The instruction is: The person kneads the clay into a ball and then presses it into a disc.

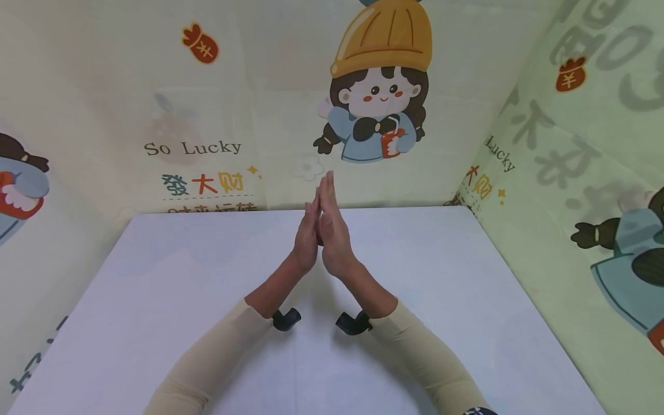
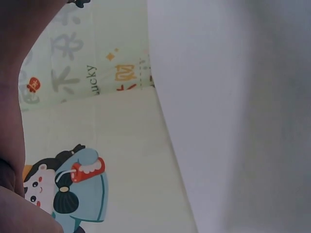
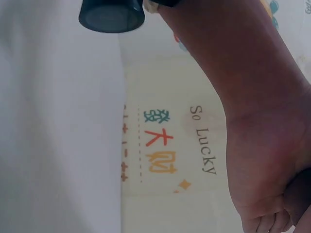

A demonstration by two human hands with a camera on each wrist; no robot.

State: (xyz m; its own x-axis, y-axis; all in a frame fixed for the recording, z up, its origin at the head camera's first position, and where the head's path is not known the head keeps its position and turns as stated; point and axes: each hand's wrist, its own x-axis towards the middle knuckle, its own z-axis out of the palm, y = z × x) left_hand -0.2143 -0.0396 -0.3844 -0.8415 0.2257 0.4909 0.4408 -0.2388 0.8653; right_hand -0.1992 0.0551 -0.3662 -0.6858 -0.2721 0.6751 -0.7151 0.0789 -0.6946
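Note:
Over the far half of the table, my left hand (image 1: 306,235) and right hand (image 1: 336,237) meet palm to palm. The fingers are straight and point up and away from me. No object shows between the palms, though their inner faces are mostly hidden. Both forearms slant inward in pale sleeves, and a small black wrist camera (image 1: 287,319) hangs at the left wrist, with another black camera (image 1: 354,323) at the right. In the left wrist view, part of a hand (image 2: 12,121) fills the left edge. A forearm and hand (image 3: 262,160) cross the right wrist view.
A white table (image 1: 181,288) spreads beneath the arms. Behind it stands a cream printed backdrop (image 1: 280,86) with a cartoon girl (image 1: 381,98) in a yellow hat and lettering. Similar printed sheets rise along the left and right sides.

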